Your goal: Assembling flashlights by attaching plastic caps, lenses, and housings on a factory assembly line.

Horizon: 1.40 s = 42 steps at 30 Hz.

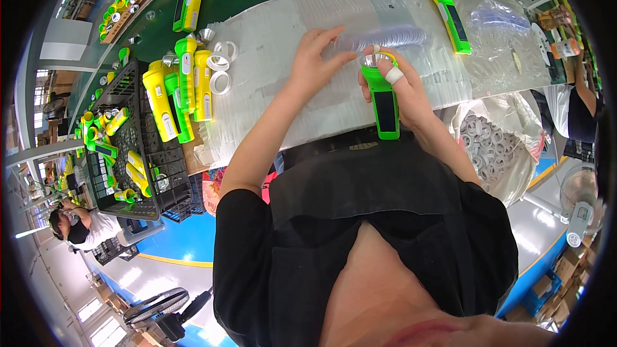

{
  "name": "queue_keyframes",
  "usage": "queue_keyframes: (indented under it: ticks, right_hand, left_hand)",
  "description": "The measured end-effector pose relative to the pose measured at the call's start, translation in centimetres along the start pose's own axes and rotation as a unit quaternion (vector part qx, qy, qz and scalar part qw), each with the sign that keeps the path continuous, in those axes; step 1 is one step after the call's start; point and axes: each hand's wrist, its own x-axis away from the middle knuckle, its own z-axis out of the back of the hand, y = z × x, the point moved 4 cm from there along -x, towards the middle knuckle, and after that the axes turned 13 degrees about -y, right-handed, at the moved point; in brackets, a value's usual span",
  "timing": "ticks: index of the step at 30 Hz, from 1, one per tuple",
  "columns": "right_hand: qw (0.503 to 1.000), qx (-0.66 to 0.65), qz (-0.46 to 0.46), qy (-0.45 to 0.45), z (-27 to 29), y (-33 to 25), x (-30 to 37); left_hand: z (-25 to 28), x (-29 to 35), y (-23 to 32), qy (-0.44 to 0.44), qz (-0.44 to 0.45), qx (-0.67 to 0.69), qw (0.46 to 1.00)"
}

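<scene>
Right hand (411,97): grip grasping the green flashlight (386,114), thumb near its rim.
Green flashlight: held at the counter's (257,90) near edge.
Left hand (312,61): grip released, fingers spread, just beside the clear discs (400,36).
Clear discs: overlapping row, on the counter.
White rings (219,66): counter's left side.

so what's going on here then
A person's right hand grips a green flashlight with a black panel, its silver reflector facing away from the body. The left hand is open beside a row of clear plastic discs; whether it touches them is hard to tell. More green and yellow flashlights and loose white rings are at the left, and an open sack of white rings stands at the right.
</scene>
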Motion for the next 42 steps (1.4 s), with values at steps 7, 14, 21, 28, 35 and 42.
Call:
queue_keyframes:
  ticks: [7, 14, 21, 28, 35, 42]
  right_hand:
    - [0.996, 0.012, -0.006, -0.092, -3.2, -0.5, -2.5]
    - [0.978, 0.055, -0.031, -0.200, -5.9, 1.1, -4.7]
    - [0.976, 0.018, 0.016, -0.218, -7.9, 1.4, -7.6]
    - [0.971, 0.109, 0.120, -0.175, -5.7, 1.3, -11.3]
    - [0.959, 0.094, 0.139, -0.227, -6.1, 1.2, -11.2]
    - [0.963, 0.089, 0.140, -0.213, -6.0, 1.1, -11.0]
  left_hand:
    - [3.7, 3.9, 6.2, 0.016, -0.077, 0.091, 0.993]
    - [5.4, 6.4, 6.0, 0.087, -0.141, 0.013, 0.986]
    - [8.1, 7.0, 5.3, 0.191, -0.145, -0.031, 0.970]
    - [14.7, 11.3, -3.2, 0.025, 0.195, -0.407, 0.892]
    - [14.2, 11.3, -5.0, -0.080, 0.146, -0.496, 0.852]
    - [15.8, 8.7, -2.0, -0.026, 0.150, -0.054, 0.987]
